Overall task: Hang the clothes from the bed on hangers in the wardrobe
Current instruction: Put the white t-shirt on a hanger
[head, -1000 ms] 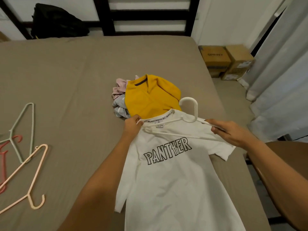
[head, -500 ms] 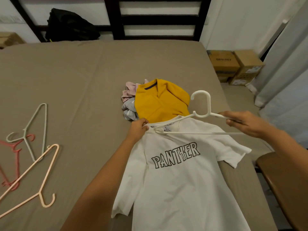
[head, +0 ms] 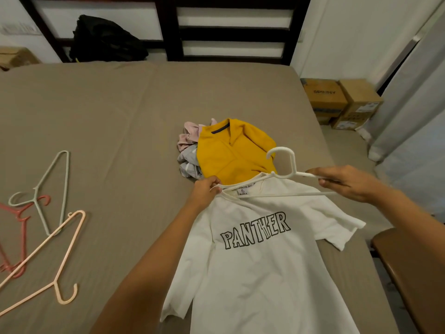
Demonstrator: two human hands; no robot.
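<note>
White T-shirt (head: 260, 273) lies flat on the bed (head: 132, 112), print up, collar pointing away from the person. White hanger (head: 293, 162) sits at the shirt's collar, hook pointing beyond it.

Left hand (head: 204, 192) pinches the collar edge at the shirt's left shoulder, right where the hanger's left tip meets it. My read: it holds the neck hole open so that arm can slide in. Can't tell if the tip is under the fabric yet.

Right hand (head: 346, 183) is clenched on the hanger's right arm, out past the shirt's right shoulder. It looks to be steering from the free end.

Step in hand: threading the hanger through the neck. The right arm isn't in yet.

Just beyond the collar is a yellow top (head: 231, 153) with pink and grey clothes (head: 189, 150) bunched beside it, likely next in line. Well left of the shirt are the spare hangers: green (head: 63, 179), red (head: 22, 227) and peach (head: 60, 247). Beyond the shirt's right side, off the bed, are cardboard boxes (head: 342, 100). Wardrobe isn't visible.
</note>
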